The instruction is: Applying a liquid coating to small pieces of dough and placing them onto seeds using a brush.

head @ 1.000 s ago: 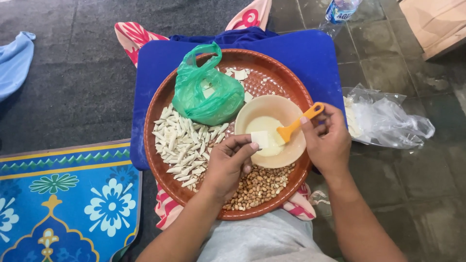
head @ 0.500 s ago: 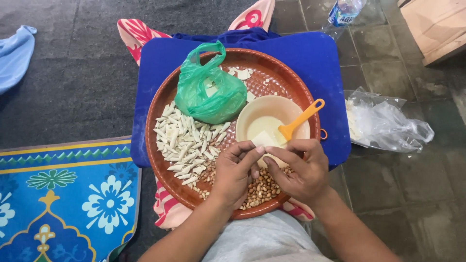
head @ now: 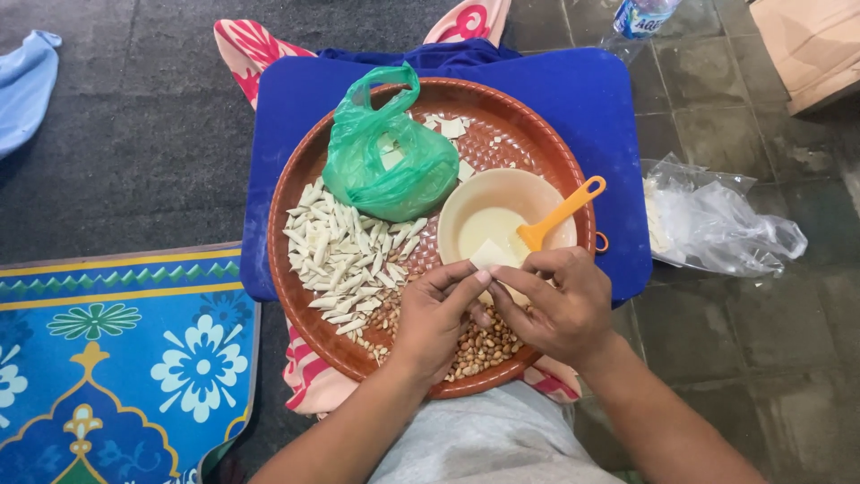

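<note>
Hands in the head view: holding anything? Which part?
Both the left hand and the right hand pinch a small pale wrapper square by its lower edge, fingertips meeting over the peanuts. Its upper part sticks out free.

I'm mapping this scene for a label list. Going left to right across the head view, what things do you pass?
Patterned mat → pile of white folded pieces → green plastic bag → cream bowl → orange scoop → clear plastic bag.

Both hands (head: 502, 309) cover part of the peanuts (head: 484, 351); the plastic bottle (head: 640, 16) and cardboard box (head: 811, 45) are cut off at the top edge.
</note>
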